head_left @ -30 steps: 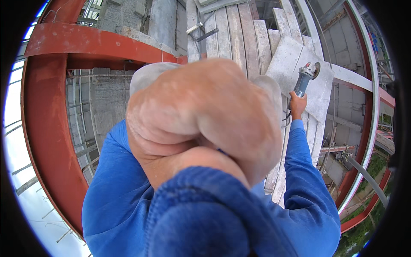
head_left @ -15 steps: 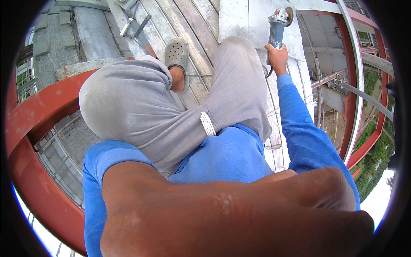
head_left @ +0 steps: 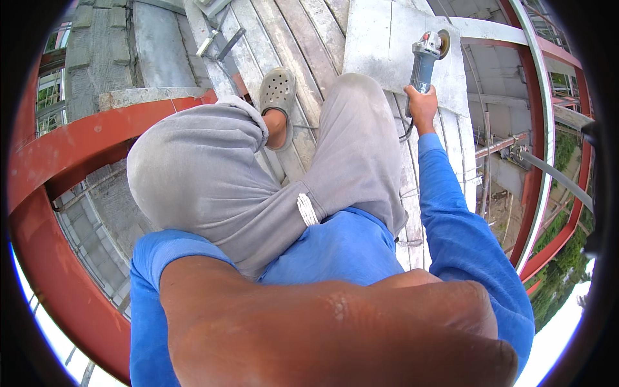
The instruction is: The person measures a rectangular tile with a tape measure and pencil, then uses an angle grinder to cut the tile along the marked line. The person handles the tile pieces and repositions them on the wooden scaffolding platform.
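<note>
My right hand (head_left: 422, 111), at the end of a long blue sleeve, is closed around the rear of an angle grinder (head_left: 423, 67). Its body is blue-grey with a silver head, and a brown disc (head_left: 443, 44) points up and away. A dark cord hangs from the grip's lower end. The grinder is over a pale sheet (head_left: 380, 48) beyond my right knee. Very close in the foreground, my left hand (head_left: 387, 329) reaches across from the left, sleeve pushed up. Only its back shows; the fingers are bent out of sight or hidden.
I sit with grey trousers (head_left: 200, 161) folded in front and one foot in a grey clog (head_left: 278, 93) on wooden planks (head_left: 303, 58). A red steel beam (head_left: 77, 151) curves along the left. Red frames and a grey pipe (head_left: 558, 174) stand right, with a drop below.
The whole view has shifted slightly, so the planks, legs and grinder appear lower and a little to the right. My left hand reaches less far right. The right hand keeps its hold.
</note>
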`<act>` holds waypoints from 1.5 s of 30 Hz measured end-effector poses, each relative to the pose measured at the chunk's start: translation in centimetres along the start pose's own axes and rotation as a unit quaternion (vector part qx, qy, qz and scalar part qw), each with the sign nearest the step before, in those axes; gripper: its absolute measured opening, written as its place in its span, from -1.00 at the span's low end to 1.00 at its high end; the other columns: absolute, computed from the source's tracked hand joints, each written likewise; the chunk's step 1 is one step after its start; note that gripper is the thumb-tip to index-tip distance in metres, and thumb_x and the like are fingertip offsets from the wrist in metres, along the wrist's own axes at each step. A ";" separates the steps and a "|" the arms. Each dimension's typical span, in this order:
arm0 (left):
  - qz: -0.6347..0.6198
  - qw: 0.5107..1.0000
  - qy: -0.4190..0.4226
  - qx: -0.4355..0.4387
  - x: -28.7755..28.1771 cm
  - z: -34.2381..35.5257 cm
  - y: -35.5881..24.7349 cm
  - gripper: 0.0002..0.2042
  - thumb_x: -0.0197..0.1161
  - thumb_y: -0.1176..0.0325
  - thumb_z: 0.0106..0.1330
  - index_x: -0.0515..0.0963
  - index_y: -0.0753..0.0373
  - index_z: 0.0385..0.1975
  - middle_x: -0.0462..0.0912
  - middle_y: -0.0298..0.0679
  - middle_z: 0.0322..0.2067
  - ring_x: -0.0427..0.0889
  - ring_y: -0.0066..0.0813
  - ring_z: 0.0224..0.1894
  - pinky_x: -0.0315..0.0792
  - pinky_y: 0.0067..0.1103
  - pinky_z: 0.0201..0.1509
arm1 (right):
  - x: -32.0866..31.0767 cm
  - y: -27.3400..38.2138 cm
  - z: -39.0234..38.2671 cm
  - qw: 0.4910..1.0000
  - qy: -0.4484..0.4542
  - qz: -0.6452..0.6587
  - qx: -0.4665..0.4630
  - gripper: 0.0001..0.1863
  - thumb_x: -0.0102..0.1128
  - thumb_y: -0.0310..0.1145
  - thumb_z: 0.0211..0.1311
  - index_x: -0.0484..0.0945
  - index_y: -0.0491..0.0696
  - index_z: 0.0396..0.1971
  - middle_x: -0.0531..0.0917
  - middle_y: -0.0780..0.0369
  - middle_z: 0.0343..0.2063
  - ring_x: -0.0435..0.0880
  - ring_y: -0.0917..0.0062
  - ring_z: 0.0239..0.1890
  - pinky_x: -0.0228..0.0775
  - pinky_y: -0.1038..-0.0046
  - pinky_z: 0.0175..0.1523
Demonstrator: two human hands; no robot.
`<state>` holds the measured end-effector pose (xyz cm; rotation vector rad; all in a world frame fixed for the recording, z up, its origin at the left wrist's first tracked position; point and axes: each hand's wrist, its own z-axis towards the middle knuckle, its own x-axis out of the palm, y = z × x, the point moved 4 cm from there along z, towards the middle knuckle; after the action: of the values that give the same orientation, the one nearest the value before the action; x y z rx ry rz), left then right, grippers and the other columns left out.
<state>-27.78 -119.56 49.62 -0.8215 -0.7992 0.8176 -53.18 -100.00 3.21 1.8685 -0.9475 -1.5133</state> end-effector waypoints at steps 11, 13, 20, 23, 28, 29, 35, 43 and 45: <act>-0.003 1.000 -0.016 0.006 -0.4 -0.1 0.2 -0.71 0.32 0.17 0.51 0.67 0.31 -0.10 0.77 -0.06 -0.17 0.75 -0.17 -0.13 0.57 -0.28 0.02 | 1.7 0.8 -1.3 0.999 0.037 0.009 -0.006 -0.51 0.53 -0.13 0.02 0.65 -0.19 -0.18 0.79 0.04 -0.33 0.80 0.24 -0.32 0.62 0.24 -0.07; -0.009 1.000 -0.022 0.015 -0.2 -0.2 0.1 -0.70 0.32 0.16 0.51 0.67 0.31 -0.09 0.77 -0.06 -0.17 0.75 -0.17 -0.11 0.58 -0.28 0.03 | 1.2 1.6 -1.5 0.999 0.032 -0.005 -0.020 -0.51 0.53 -0.12 0.02 0.64 -0.19 -0.18 0.79 0.04 -0.34 0.79 0.24 -0.32 0.62 0.24 -0.08; -0.012 1.000 -0.004 0.010 -0.7 -1.4 -0.9 -0.67 0.30 0.12 0.53 0.68 0.31 -0.05 0.77 -0.06 -0.14 0.75 -0.16 -0.08 0.58 -0.28 0.06 | 4.1 2.3 -1.2 0.998 0.032 -0.039 -0.023 -0.44 0.51 -0.05 -0.01 0.65 -0.21 -0.16 0.79 -0.02 -0.30 0.81 0.11 -0.26 0.62 0.16 -0.03; -0.022 1.000 0.014 0.007 -0.6 -1.4 -1.2 -0.65 0.29 0.10 0.53 0.68 0.31 -0.04 0.77 -0.06 -0.13 0.75 -0.16 -0.06 0.58 -0.28 0.08 | 4.1 2.7 -0.6 0.998 0.023 -0.049 -0.022 -0.42 0.50 -0.03 -0.02 0.65 -0.22 -0.14 0.80 -0.06 -0.26 0.81 0.07 -0.21 0.62 0.13 0.00; -0.027 0.998 0.053 -0.005 -1.1 -0.8 -1.9 -0.63 0.28 0.07 0.54 0.68 0.31 -0.01 0.78 -0.06 -0.11 0.75 -0.16 -0.03 0.58 -0.28 0.11 | 3.7 4.3 1.1 0.997 0.009 -0.074 -0.016 -0.39 0.48 -0.01 -0.01 0.66 -0.21 -0.09 0.81 -0.08 -0.20 0.82 0.02 -0.13 0.63 0.11 0.05; -0.029 0.998 0.058 -0.009 -1.3 -0.7 -1.6 -0.62 0.28 0.07 0.54 0.69 0.31 0.00 0.78 -0.06 -0.11 0.75 -0.16 -0.03 0.58 -0.28 0.11 | 3.6 4.7 1.4 0.997 0.010 -0.075 -0.012 -0.38 0.49 -0.01 -0.01 0.66 -0.22 -0.08 0.81 -0.08 -0.19 0.83 0.03 -0.12 0.63 0.11 0.05; -0.030 0.993 0.112 -0.023 -2.5 0.4 -2.3 -0.59 0.26 0.04 0.55 0.69 0.31 0.03 0.78 -0.06 -0.09 0.76 -0.16 0.01 0.59 -0.28 0.15 | 0.7 6.4 4.6 0.993 -0.008 -0.111 -0.032 -0.38 0.47 0.01 0.02 0.67 -0.18 -0.04 0.81 -0.02 -0.21 0.83 0.11 -0.15 0.63 0.17 0.03; -0.010 0.974 0.217 -0.059 -5.2 4.6 -1.6 -0.55 0.24 -0.01 0.57 0.70 0.31 0.07 0.79 -0.06 -0.06 0.76 -0.15 0.05 0.59 -0.28 0.19 | -3.6 10.7 8.0 0.992 0.012 -0.123 -0.035 -0.31 0.46 0.05 0.00 0.66 -0.17 0.02 0.82 -0.03 -0.19 0.84 0.11 -0.12 0.65 0.16 0.06; -0.011 0.964 0.259 -0.063 -6.6 6.1 -1.2 -0.54 0.24 -0.02 0.57 0.70 0.31 0.08 0.79 -0.06 -0.05 0.76 -0.15 0.06 0.59 -0.29 0.20 | -4.3 11.7 6.8 0.992 0.006 -0.129 -0.011 -0.30 0.46 0.05 -0.01 0.65 -0.18 0.03 0.81 -0.04 -0.17 0.84 0.10 -0.11 0.65 0.17 0.06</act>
<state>-35.56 -123.86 51.53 -1.0797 -0.3945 0.4987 -62.47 -103.53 13.41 2.0446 -0.7004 -1.6495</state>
